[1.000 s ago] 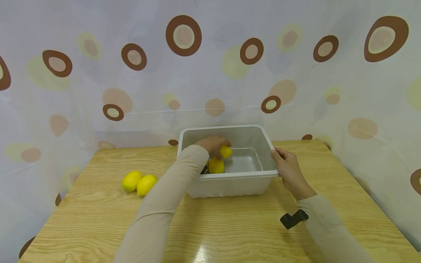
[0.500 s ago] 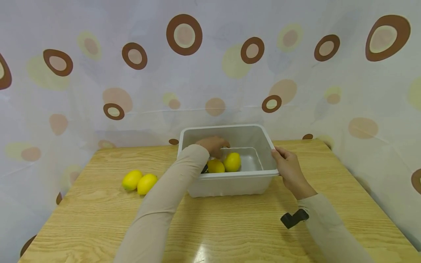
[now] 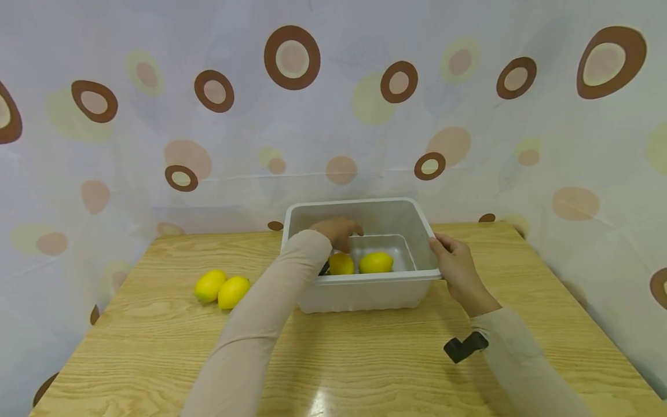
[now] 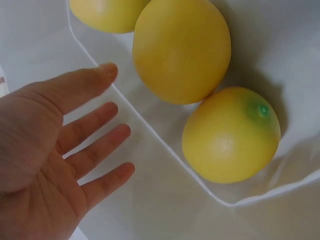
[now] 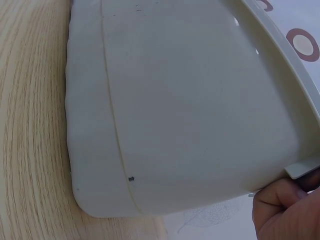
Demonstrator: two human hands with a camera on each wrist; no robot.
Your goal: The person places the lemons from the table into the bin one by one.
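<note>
My left hand (image 3: 339, 230) is inside the white plastic bin (image 3: 365, 294), its fingers spread and holding nothing. In the left wrist view, the same hand (image 4: 55, 145) is beside three lemons on the bin's floor: one lemon (image 4: 182, 50) in the middle, another (image 4: 231, 135) with a green tip, and a third lemon (image 4: 107, 12) cut off by the top edge. Two of those show in the head view, a lemon (image 3: 376, 262) and one partly covered lemon (image 3: 341, 264). At the bin's right front corner, my right hand (image 3: 455, 266) grips the rim.
Two more lemons touch each other on the wooden table (image 3: 365, 359), left of the bin: a left lemon (image 3: 210, 285) and a right lemon (image 3: 233, 292) close to my left sleeve. A patterned curtain (image 3: 333, 116) hangs behind the table.
My left hand has let go of a lemon, which has rolled rightward and come to lie sideways near the bin's front wall. The right hand and the bin have stayed put.
</note>
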